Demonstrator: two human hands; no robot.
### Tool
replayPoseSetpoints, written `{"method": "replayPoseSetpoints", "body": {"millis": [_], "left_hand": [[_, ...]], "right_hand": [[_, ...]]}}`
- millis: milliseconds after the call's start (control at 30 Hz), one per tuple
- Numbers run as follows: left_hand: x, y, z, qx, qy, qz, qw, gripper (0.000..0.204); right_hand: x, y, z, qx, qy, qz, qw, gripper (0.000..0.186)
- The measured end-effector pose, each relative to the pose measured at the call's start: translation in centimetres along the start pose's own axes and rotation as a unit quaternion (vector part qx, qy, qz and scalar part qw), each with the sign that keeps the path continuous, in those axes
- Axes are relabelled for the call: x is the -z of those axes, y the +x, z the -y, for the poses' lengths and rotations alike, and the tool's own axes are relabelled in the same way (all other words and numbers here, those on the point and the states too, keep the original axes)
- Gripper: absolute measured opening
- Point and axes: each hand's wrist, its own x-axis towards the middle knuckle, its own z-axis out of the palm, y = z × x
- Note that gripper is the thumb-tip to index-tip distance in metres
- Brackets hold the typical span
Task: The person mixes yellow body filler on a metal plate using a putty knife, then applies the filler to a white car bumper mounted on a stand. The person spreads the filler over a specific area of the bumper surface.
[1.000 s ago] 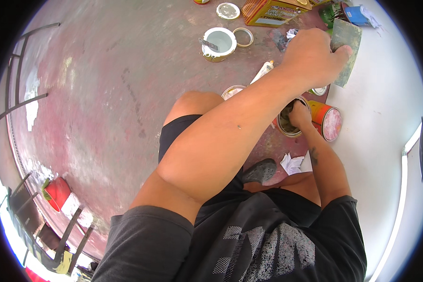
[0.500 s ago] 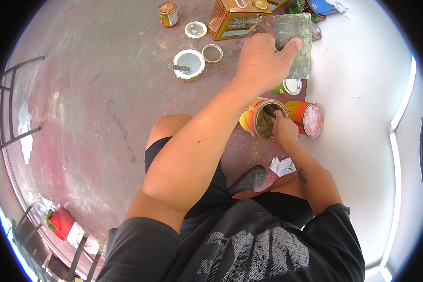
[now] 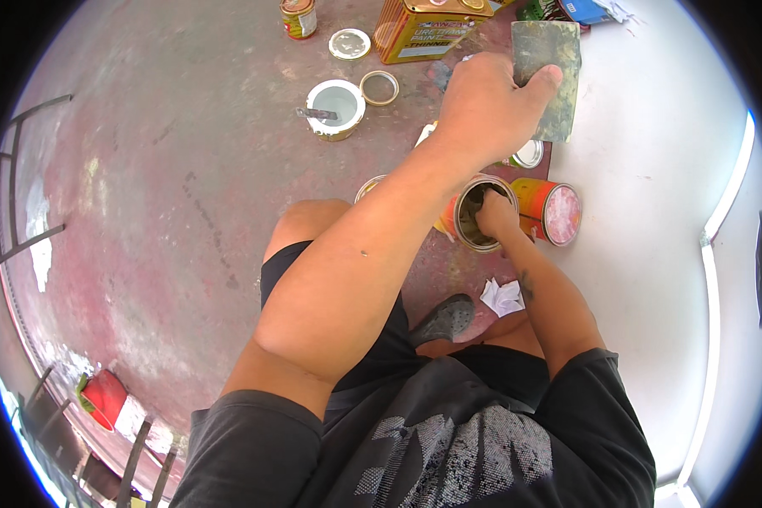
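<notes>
My left hand (image 3: 498, 106) grips a flat, rectangular plate (image 3: 559, 55), grey-green and smeared, with the thumb on its near face. It is held up above the cans. Below it, my right hand (image 3: 497, 218) reaches into the mouth of an orange-yellow can (image 3: 477, 245) that tips toward me, its inside coated grey-brown. The fingers look curled; their tips and anything in them are hidden inside. Right beside stands an orange-red can (image 3: 530, 208) with a pink-and-white blotched end.
A white-rimmed can (image 3: 336, 129) of grey paint holds a stick (image 3: 315, 113). Beyond it are a lid (image 3: 350, 44), a ring (image 3: 379, 87), a small can (image 3: 298, 19) and a rectangular thinner tin (image 3: 427, 35). Crumpled paper (image 3: 502, 297) lies by my shoe (image 3: 450, 319). A white panel (image 3: 652, 212) borders the right.
My right hand has gone deeper into the orange-yellow can. My left hand and the plate have shifted slightly to the right.
</notes>
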Motion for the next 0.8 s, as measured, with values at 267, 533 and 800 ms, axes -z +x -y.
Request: {"method": "replayPoseSetpoints", "body": {"millis": [267,533,800], "left_hand": [[0.0,-0.4,-0.3,-0.010,-0.006,-0.007,1.000,0.051],[0.8,-1.5,-2.4,0.023,-0.018,-0.026,0.999,0.043],[1.3,-1.0,-1.4,0.026,-0.056,-0.039,0.997,0.040]], "right_hand": [[-0.3,1.0,-0.2,-0.068,0.086,0.036,0.993,0.033],[0.1,0.2,0.3,-0.149,0.259,0.046,0.953,0.032],[0.9,-3.5,1.1,-0.094,0.222,-0.058,0.969,0.059]]}}
